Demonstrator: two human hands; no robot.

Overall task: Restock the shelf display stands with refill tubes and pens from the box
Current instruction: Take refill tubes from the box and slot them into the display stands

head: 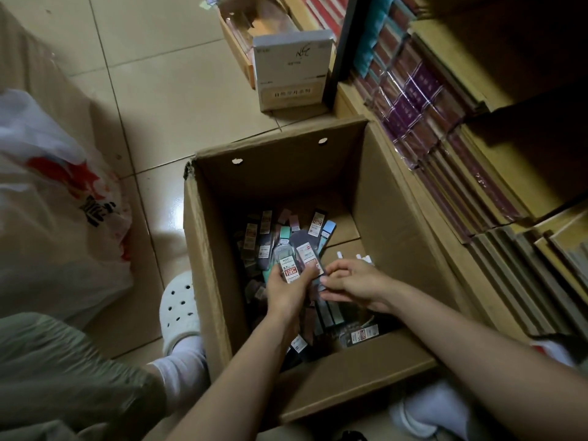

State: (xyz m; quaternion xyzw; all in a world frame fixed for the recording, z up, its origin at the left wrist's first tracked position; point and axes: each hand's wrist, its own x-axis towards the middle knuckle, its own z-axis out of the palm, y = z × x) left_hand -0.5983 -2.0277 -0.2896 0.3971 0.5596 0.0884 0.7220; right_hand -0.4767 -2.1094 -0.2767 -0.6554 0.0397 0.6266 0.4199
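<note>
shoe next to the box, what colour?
White, with round holes in its top; head view shows the shoe beside the cardboard box.

A stationery shop, by the look of it. Low shelves (496,100) hold shrink-wrapped notebooks (423,100) (many identical), and a box (394,218) of packaged refills (288,265) sits on the tiled floor (165,90).

Open brown cardboard box (210,249) on tiled floor, flaps up, loose pile of flat refill tubes (288,232) with printed labels across its bottom, several fanned upright in left hand (286,289), white pens (364,258) at right edge.

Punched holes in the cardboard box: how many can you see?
2, both in the far wall of the cardboard box: one hole toward the left, another toward the right. Other walls may hide more.
</note>
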